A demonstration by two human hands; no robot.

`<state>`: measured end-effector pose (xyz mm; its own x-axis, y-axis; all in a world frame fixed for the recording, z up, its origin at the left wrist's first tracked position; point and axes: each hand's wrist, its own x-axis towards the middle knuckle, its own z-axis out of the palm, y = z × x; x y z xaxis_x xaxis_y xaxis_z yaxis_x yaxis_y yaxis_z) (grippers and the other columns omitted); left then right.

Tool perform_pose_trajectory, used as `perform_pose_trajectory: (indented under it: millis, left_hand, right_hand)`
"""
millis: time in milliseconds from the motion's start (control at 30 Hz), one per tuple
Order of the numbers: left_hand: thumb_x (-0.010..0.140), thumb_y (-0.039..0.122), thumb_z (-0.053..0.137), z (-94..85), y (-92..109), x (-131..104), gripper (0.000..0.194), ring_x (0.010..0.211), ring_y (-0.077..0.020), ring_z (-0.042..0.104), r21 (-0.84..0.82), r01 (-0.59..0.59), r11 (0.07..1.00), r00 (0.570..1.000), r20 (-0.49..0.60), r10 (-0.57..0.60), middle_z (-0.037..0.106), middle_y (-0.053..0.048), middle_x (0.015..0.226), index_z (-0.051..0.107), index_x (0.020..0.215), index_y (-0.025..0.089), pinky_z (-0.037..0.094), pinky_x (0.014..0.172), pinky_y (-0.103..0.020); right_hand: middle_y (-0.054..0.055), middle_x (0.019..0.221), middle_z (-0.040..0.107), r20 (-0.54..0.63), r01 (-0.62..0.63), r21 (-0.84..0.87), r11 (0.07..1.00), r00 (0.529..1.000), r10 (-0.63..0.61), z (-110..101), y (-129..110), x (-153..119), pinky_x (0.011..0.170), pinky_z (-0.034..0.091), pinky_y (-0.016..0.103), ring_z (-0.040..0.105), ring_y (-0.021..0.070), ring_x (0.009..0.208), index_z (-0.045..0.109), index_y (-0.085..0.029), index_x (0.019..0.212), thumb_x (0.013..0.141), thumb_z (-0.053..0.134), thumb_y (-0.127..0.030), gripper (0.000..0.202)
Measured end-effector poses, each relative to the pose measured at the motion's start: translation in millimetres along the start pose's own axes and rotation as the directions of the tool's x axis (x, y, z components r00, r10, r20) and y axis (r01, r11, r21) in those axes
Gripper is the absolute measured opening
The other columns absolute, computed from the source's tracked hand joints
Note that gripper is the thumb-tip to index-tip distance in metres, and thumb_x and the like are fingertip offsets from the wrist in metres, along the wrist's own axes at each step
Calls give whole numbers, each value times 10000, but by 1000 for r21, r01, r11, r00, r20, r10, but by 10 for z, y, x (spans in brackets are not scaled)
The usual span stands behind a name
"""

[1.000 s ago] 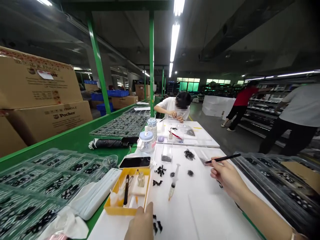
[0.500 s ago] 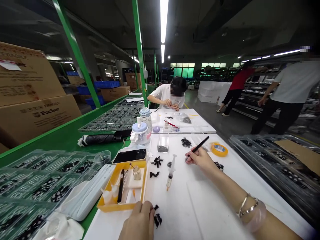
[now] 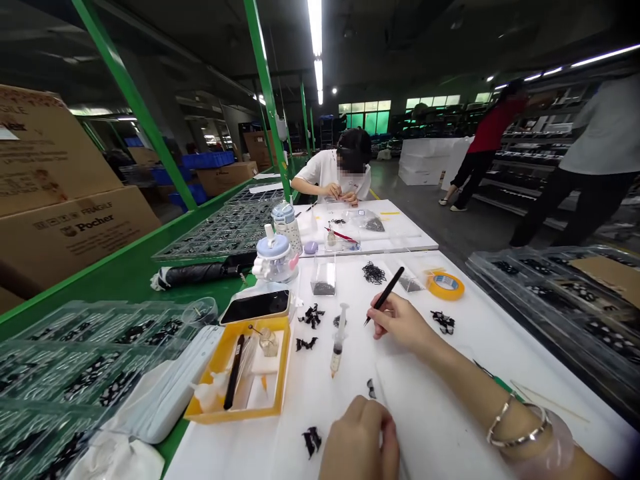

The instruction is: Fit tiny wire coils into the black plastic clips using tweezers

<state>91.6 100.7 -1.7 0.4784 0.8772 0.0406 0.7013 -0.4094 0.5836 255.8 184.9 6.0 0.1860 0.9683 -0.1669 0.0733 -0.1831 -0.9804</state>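
Black tweezers [image 3: 390, 288] in right hand [image 3: 401, 325], gap to syringe [image 3: 338, 348]

Left hand [image 3: 359, 437]: bare, with slender fingers and rounded knuckles.
Right hand [image 3: 400, 320]: bare, slim-fingered, narrowing to a slender wrist.
Right forearm [image 3: 460, 367]: bare, long and smooth.
Silver metal bracelet [image 3: 523, 440]: a shiny, narrow, rounded loop on the right forearm, its band broken by darker marks.
Pale translucent bangle [image 3: 557, 443]: broader, smooth and glossy, worn beside the silver one, toward the elbow.

Head-worn view, facing forward, angled downward
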Motion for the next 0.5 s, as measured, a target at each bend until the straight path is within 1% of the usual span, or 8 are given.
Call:
perform_pose_trajectory:
  millis: [67, 200, 267, 333, 367, 400, 433, 500]
  left_hand:
    - [818, 89, 433, 22, 32, -19, 231, 702, -162, 654, -8, 25, 1000, 1000, 18, -25, 682, -38, 801, 632, 784, 199, 497, 633, -230]
    - [889, 149, 372, -78, 63, -95, 237, 807, -177, 635, -10, 116, 993, 992, 44, -115, 647, -65, 862, 608, 892, 171, 487, 732, -268]
    - [902, 157, 350, -122, 106, -75, 283, 853, -194, 636, 23, 170, 985, 983, 64, -171, 634, -90, 947, 588, 1055, 154, 488, 772, -299]
    - [892, 135, 364, -141, 167, -9, 391, 884, -227, 639, 77, 208, 975, 972, 91, -215, 608, -115, 1053, 486, 1263, 163, 490, 795, -356]
    - [881, 121, 385, -146, 200, 34, 449, 878, -247, 642, 107, 219, 970, 967, 105, -230, 596, -121, 1079, 434, 1323, 181, 494, 781, -383]
    - [869, 108, 409, -149, 232, 80, 485, 859, -258, 645, 136, 225, 965, 963, 121, -241, 592, -122, 1082, 415, 1345, 200, 498, 757, -397]
    - [858, 96, 431, -152, 262, 125, 492, 845, -262, 645, 162, 227, 960, 959, 135, -249, 592, -118, 1071, 430, 1338, 210, 501, 737, -402]
    - [850, 85, 462, -163, 305, 203, 405, 828, -245, 641, 199, 232, 952, 951, 161, -265, 600, -104, 1029, 536, 1234, 192, 507, 717, -397]
  right_hand:
    - [19, 842, 553, -27, 9, 0, 1000, 1000, -9, -45, -10, -3, 579, 491, 193, 535, 62, 664, 531, -98, 1035, 888, 522, -277, 232]
    - [28, 882, 556, -59, 25, 12, 1000, 998, -24, -118, -43, -4, 598, 498, 201, 542, 68, 692, 523, -103, 1064, 884, 527, -269, 245]
    - [25, 872, 555, -63, 25, 11, 1000, 998, -24, -129, -59, -12, 593, 497, 197, 540, 65, 683, 525, -101, 1057, 883, 529, -265, 239]
    - [16, 840, 551, -60, 24, 5, 1000, 998, -24, -121, -66, -29, 572, 487, 184, 530, 57, 657, 531, -98, 1033, 882, 532, -260, 222]
    - [12, 824, 548, -56, 25, 2, 1000, 998, -25, -111, -64, -38, 560, 481, 177, 524, 53, 642, 534, -96, 1019, 881, 533, -259, 213]
    - [8, 810, 546, -49, 27, 1, 1000, 998, -27, -98, -59, -46, 549, 475, 172, 519, 49, 630, 536, -95, 1008, 881, 534, -259, 208]
    - [7, 803, 545, -43, 29, 1, 1000, 999, -29, -82, -49, -51, 543, 472, 169, 516, 48, 625, 538, -94, 1000, 882, 532, -263, 207]
    - [7, 799, 545, -34, 31, 6, 999, 999, -31, -42, -20, -51, 540, 470, 168, 515, 47, 622, 539, -93, 995, 885, 528, -274, 212]
